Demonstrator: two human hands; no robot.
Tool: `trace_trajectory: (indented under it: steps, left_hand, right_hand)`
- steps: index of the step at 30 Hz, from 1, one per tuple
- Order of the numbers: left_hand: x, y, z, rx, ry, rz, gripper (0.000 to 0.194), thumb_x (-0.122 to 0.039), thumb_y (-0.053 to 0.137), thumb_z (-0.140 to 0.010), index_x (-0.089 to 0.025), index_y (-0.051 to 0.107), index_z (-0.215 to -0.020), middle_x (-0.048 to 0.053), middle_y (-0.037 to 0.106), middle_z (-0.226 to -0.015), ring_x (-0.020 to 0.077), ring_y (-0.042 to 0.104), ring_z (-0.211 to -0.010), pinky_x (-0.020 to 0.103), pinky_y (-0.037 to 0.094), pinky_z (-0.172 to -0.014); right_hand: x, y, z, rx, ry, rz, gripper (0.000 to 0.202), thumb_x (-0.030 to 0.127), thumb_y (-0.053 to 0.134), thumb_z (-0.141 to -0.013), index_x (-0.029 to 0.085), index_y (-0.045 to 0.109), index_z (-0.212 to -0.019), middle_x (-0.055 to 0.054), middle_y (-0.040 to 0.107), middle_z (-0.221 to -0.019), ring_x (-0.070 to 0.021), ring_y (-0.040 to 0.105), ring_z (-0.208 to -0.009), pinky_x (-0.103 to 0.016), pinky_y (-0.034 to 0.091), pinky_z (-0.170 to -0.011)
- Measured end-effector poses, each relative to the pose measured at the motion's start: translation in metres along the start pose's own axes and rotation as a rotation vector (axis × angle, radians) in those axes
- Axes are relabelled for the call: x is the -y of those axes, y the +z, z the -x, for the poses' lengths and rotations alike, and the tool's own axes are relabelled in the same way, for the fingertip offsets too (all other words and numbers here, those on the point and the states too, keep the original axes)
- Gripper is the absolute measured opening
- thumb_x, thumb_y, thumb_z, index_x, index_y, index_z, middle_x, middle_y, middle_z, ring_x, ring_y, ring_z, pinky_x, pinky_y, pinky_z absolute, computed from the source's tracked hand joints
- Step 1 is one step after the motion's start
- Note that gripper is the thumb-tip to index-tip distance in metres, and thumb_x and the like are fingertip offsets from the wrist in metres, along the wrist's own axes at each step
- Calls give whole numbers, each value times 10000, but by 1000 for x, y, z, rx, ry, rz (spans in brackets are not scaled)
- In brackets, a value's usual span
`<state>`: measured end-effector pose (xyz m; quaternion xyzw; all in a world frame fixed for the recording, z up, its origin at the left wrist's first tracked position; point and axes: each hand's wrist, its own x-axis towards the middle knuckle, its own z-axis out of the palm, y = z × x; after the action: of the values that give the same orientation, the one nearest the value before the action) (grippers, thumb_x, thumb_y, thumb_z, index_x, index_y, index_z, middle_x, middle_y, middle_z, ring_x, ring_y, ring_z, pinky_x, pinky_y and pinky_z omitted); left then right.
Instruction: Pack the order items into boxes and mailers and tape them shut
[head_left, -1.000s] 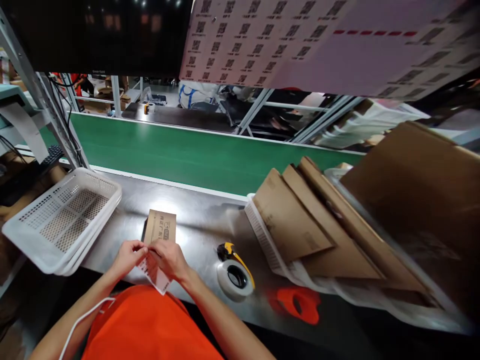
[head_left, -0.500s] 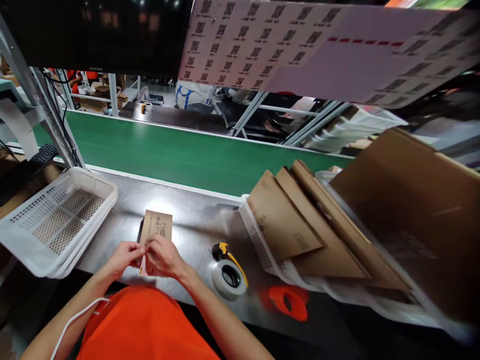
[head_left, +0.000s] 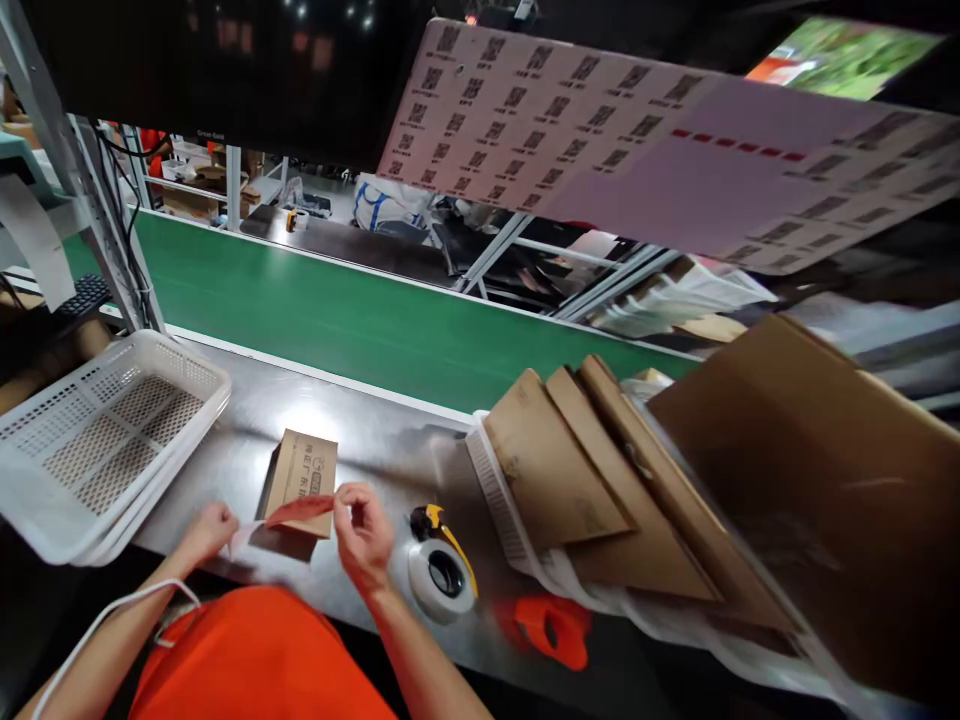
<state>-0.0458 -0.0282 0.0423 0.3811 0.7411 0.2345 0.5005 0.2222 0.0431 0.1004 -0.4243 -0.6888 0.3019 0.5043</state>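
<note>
A small brown cardboard box [head_left: 304, 462] with dark printing rests on the metal table before me. Across its near side stretches a thin red strip [head_left: 301, 509], which looks pale and see-through toward the left. My right hand [head_left: 364, 530] pinches the strip's red end, just right of the box. At the pale end, left of the box, my left hand [head_left: 212, 527] is closed with its fingertips pressed together. Whether the strip is one piece or two, I cannot tell. To the right lies a tape dispenser with a roll of clear tape [head_left: 442, 580] and a yellow-and-black handle.
Stacked white plastic baskets [head_left: 112, 450] stand at the left. A white basket [head_left: 499, 495] of flat cardboard boxes [head_left: 555, 465] is at the right. An orange-red ring-shaped object [head_left: 553, 630] lies near the front edge. Behind the table runs a green conveyor belt [head_left: 337, 315].
My hands were together at the near end of the box and have moved apart, left and right. The red strip now shows stretched between them. The view has shifted slightly.
</note>
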Motion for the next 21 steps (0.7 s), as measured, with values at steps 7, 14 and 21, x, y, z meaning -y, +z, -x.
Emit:
trace_trajectory:
  steps: [7, 14, 21]
  left_hand:
    - [54, -23, 12, 4, -33, -449, 198, -256, 686, -814, -225, 557, -668, 50, 642, -675, 297, 697, -771, 417, 540, -781]
    - [58, 10, 6, -25, 681, -500, 136, -134, 612, -882, -209, 724, -860, 117, 726, -1475, 334, 629, -1410, 471, 532, -1190]
    - [54, 47, -26, 37, 930, -543, 150, -103, 634, -863, -173, 762, -900, 139, 621, -1630, 370, 605, -1469, 523, 551, -1215]
  right_hand:
    - [-89, 34, -57, 50, 262, 235, 198, 416, 565, -912, 227, 604, -862, -32, 681, -750, -199, 638, -667, -330, 565, -656]
    - [-119, 53, -16, 251, 52, 489, 416, 192, 519, -939, 170, 741, -1290, -222, 684, -1462, -352, 618, -1369, -590, 509, -1162]
    - [-119, 45, -32, 835, -158, 795, 640, 431, 517, -1107, 209, 476, -1706, -121, 447, -1772, -327, 356, -1672, -557, 285, -1358]
